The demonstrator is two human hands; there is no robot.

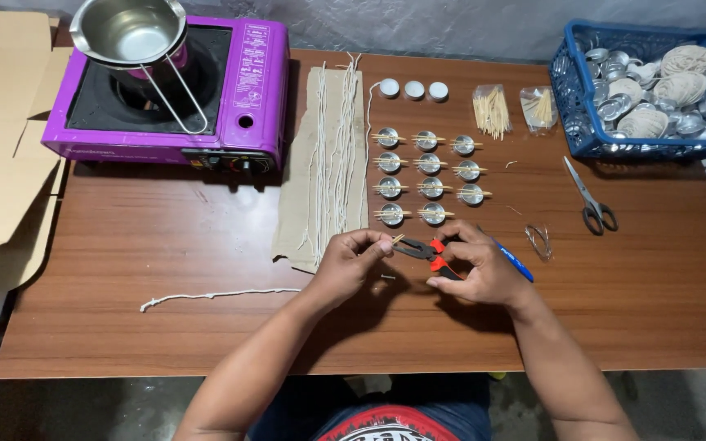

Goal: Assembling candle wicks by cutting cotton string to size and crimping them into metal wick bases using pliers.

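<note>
My right hand [478, 265] grips pliers [425, 252] with red-and-black handles, the jaws pointing left. My left hand [351, 260] pinches a small wick piece at the pliers' jaw tips. Just beyond my hands stand rows of small metal tealight cups [429, 164], each with wooden sticks laid across it. A piece of cardboard [300, 171] carrying several long white wicks lies to the left of the cups. A blue pen [516, 263] sticks out from under my right hand.
A purple portable gas stove [247, 90] with a steel pot [128, 33] stands at the back left. A blue basket [575, 98] of cups and twine balls sits back right, scissors [590, 198] near it. Toothpick bags [492, 110], three white candles [413, 90], a loose wick [214, 296].
</note>
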